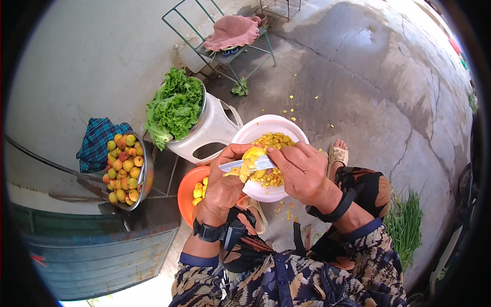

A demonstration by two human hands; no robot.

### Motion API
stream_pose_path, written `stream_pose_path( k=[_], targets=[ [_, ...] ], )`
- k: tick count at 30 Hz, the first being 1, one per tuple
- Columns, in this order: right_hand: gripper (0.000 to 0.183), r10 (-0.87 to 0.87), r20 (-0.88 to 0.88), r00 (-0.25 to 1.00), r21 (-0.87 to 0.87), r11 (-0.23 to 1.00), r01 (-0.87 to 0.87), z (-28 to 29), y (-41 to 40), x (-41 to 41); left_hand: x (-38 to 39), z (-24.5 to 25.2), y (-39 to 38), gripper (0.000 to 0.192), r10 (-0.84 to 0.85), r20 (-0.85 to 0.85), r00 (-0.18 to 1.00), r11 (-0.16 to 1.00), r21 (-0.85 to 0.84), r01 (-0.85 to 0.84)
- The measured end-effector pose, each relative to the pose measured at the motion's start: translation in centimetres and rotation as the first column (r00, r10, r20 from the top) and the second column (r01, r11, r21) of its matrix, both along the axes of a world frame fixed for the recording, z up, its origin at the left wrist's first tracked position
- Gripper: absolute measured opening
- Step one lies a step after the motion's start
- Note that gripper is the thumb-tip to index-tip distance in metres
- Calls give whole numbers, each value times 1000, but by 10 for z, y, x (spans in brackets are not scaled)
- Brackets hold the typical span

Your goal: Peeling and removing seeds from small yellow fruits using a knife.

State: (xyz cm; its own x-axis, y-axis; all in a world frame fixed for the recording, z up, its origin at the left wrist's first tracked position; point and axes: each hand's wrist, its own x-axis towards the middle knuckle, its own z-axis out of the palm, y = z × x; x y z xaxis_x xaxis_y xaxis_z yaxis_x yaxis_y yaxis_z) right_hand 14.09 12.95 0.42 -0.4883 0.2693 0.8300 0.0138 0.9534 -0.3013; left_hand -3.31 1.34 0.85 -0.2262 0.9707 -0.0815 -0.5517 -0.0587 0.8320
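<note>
My left hand (220, 192) holds a peeled yellow fruit (253, 152), probably a peach. In my right hand (307, 174) is a knife, its blade (262, 164) lying against the near side of the fruit. Strips of peel (243, 172) cling to the blade. Below both hands stands a white basin (264, 123) with many yellow-orange peel scraps (273, 141) in it. An orange basin (185, 190) left of my left hand contains several peeled fruits (198, 192), partly hidden by that hand.
A metal bowl (148, 169) of unpeeled peaches (124, 165) is at far left, beside a checked cloth (98, 142). Lettuce (176, 107) fills a bowl on a white plastic stool (209, 132). Beyond stands a metal chair (226, 57) with a pink hat (234, 32). Green stalks (404, 226) lie right.
</note>
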Motion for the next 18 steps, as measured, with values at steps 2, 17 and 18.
stream_pose_path(
  k=[2, 17, 18],
  targets=[
    [45, -10, -1, 1000, -3, 1000, 10, -4, 2, 0, 0, -1, 1, 47, 21, -27, 999, 999, -27, -21],
    [28, -135, -63, 989, -235, 965, 117, -9, 5, -4, 5, 0, 12, 42, 115, 101, 988, 993, -33, -112],
    [25, -132, -74, 988, -245, 963, 111, -8, 4, -6, 6, 0, 14, 42, 116, 101, 988, 993, -34, -113]
  ],
)
